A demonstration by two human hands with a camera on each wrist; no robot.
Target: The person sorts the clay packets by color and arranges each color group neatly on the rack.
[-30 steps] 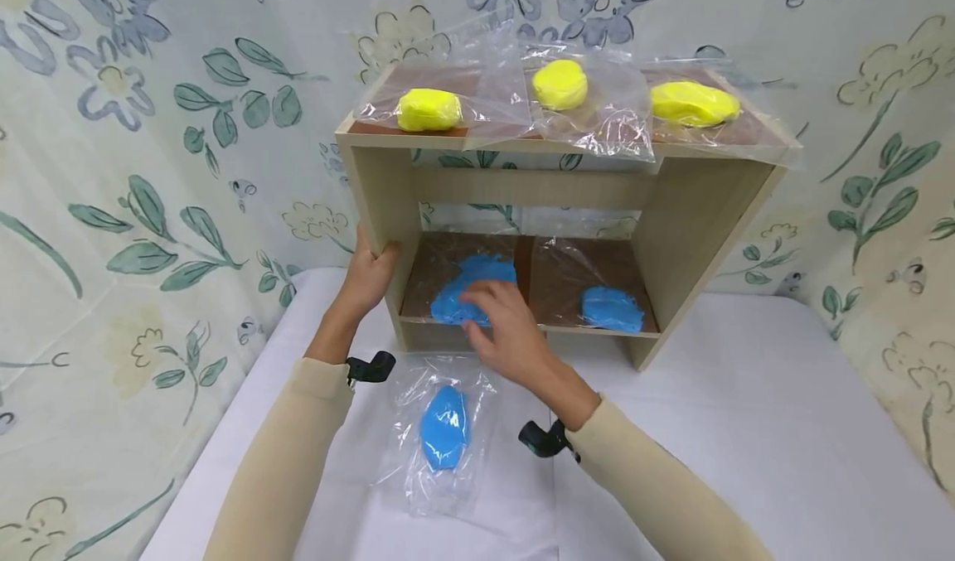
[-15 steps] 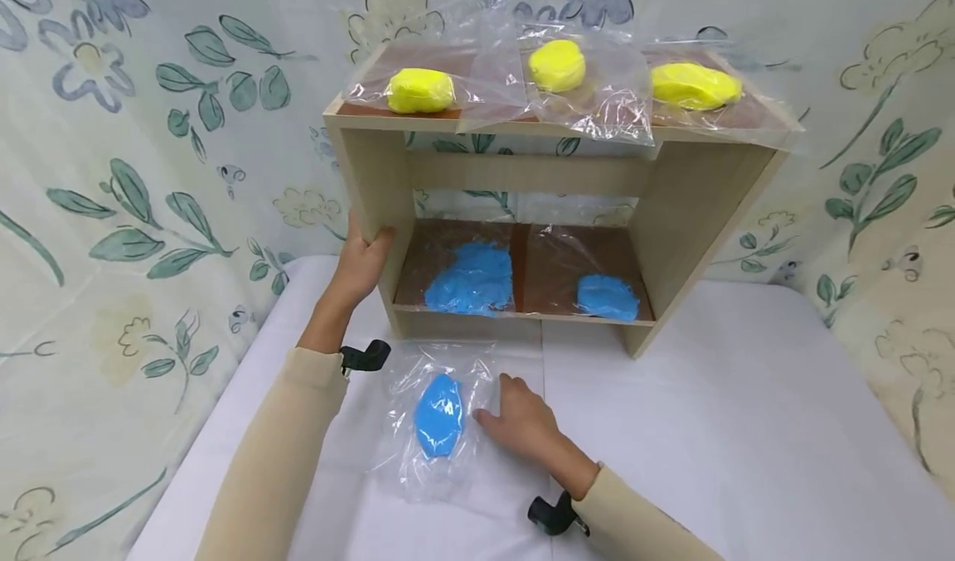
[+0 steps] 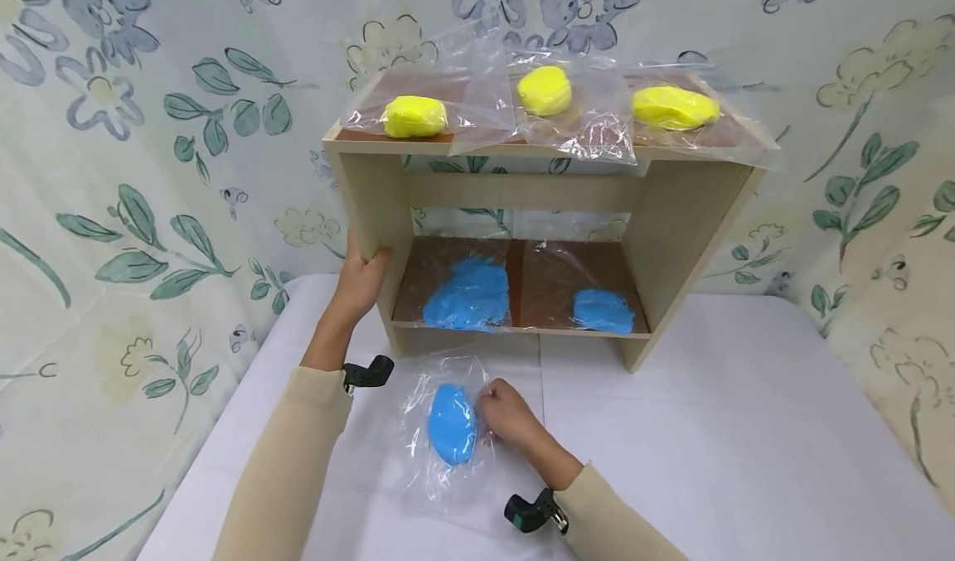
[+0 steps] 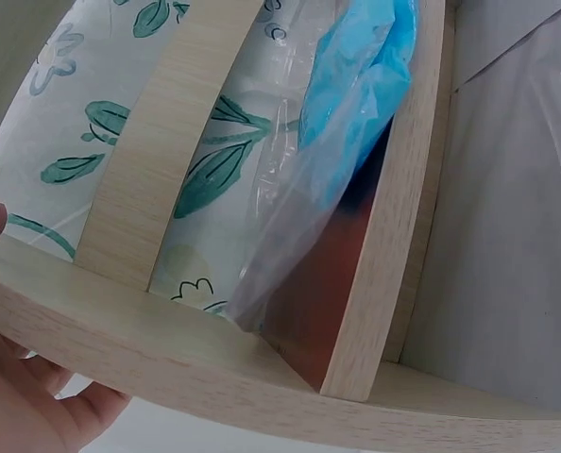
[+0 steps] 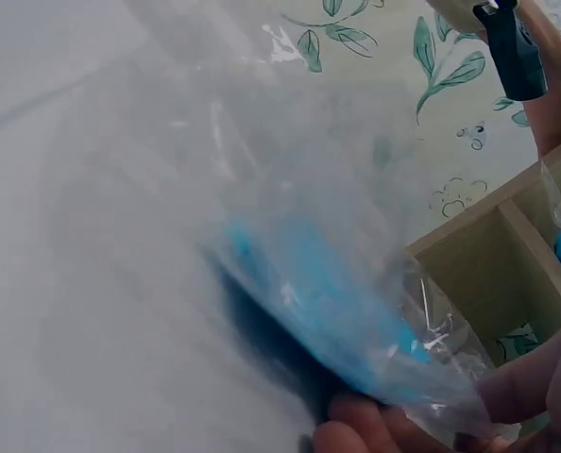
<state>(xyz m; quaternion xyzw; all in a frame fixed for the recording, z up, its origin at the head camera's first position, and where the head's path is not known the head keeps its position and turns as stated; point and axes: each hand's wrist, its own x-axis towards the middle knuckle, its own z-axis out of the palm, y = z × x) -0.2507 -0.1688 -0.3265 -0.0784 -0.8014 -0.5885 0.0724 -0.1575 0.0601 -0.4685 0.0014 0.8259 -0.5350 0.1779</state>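
Observation:
In the head view my left hand (image 3: 360, 279) holds the left side panel (image 3: 366, 213) of a small wooden shelf (image 3: 555, 148). The left wrist view shows the thumb on one side of that panel and the curled fingers (image 4: 49, 377) on the other. In front of the shelf, my right hand (image 3: 511, 414) pinches the right edge of a clear plastic bag (image 3: 425, 470). A smooth oval blue lump (image 3: 452, 424), like modelling clay, is inside. In the right wrist view the bag looks tilted and blurred, with thumb (image 5: 526, 382) and fingers at its edge.
On the shelf's lower board lie two bagged blue lumps, a wide one (image 3: 468, 294) at left and a smaller one (image 3: 603, 311) at right. Three bagged yellow lumps, left (image 3: 414, 117), middle (image 3: 544, 91) and right (image 3: 675, 108), sit on top. A white cloth (image 3: 716, 428) covers the table.
My right hand has come down from the wide blue lump on the lower board to the bag in front and taken its edge. The bag has shifted slightly right. My left hand keeps its hold.

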